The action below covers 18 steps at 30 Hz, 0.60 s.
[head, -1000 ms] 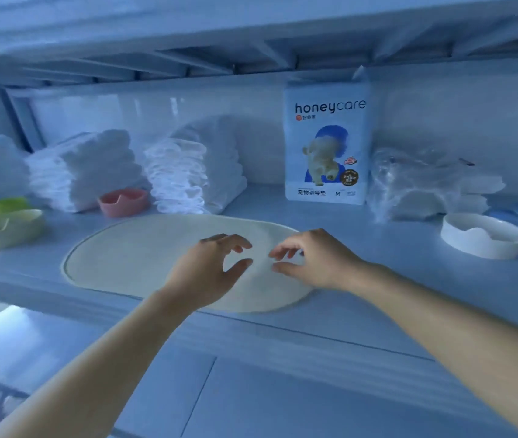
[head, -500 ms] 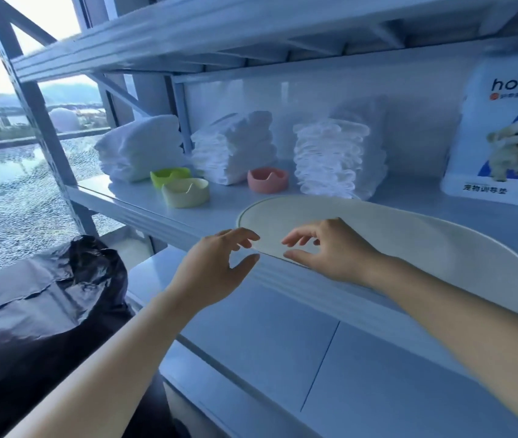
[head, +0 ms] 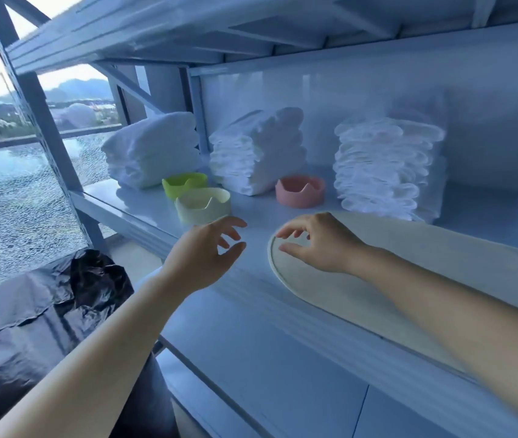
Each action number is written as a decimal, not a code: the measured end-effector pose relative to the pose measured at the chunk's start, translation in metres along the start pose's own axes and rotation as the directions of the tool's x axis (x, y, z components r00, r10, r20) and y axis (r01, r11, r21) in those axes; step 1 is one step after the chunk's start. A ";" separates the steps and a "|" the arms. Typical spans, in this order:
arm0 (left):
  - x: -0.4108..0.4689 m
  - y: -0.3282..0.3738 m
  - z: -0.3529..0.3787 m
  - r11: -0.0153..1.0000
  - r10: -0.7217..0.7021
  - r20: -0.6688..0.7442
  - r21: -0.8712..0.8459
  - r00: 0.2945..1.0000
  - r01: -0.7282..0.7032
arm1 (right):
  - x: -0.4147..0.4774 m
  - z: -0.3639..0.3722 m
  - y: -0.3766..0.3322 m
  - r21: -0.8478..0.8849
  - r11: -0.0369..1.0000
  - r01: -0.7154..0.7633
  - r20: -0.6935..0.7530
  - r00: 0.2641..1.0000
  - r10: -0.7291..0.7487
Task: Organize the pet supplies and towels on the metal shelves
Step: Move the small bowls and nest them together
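Since half a second ago your view has swung further left and both hands have slid left along the metal shelf (head: 253, 224). Your left hand (head: 202, 251) is now off the mat (head: 330, 292), near the cream bowl (head: 202, 205). Your right hand (head: 317, 243) is over the mat's left end.

Both hands' fingers are loosely curled and spread and hold nothing. Can't tell if the right thumb touches the mat.

The mat lies flat on the shelf, its near edge close to the front lip.

Risks:
- Tug the mat forward and it likely slides off the lip, since it looks thin and smooth.
- Reach quickly with the left hand and you could knock the cream bowl into the green bowl (head: 185, 184) just behind it.

Around:
- The pink bowl (head: 300, 191) sits near the mat's far edge and blocks a push back.
- Three white towel stacks (head: 256, 151) line the back.
- A black bag (head: 46, 298) lies below left, by cracked glass (head: 14, 197).
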State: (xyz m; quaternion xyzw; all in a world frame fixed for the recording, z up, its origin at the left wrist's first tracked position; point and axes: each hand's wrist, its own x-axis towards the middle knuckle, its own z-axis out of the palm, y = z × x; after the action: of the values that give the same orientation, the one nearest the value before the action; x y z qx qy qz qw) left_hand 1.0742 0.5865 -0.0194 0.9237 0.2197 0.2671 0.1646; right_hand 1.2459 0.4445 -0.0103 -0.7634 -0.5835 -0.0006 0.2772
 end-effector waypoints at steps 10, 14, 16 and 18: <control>0.066 -0.053 0.008 0.957 0.058 -0.122 0.289 0.991 -0.020 | 0.084 0.007 0.053 -0.104 0.994 0.028 -0.115 0.993 -0.040; 0.088 -0.077 0.005 0.948 0.048 -0.147 0.319 0.988 0.001 | 0.111 0.008 0.062 -0.321 0.946 -0.045 -0.189 0.982 -0.018; 0.096 -0.088 0.005 0.948 0.021 -0.121 0.319 0.992 0.019 | 0.122 0.009 0.068 -0.383 0.916 -0.121 -0.195 0.980 0.049; 0.103 -0.098 0.005 0.947 0.005 -0.085 0.320 0.996 0.023 | 0.128 0.010 0.073 -0.406 0.894 -0.190 -0.184 0.975 0.124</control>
State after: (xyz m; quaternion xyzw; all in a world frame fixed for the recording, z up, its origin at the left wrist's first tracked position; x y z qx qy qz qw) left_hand 1.1239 0.7193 -0.0216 0.9251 0.2712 0.2658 0.0040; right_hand 1.3488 0.5511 -0.0083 -0.8474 -0.4828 -0.1629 0.1491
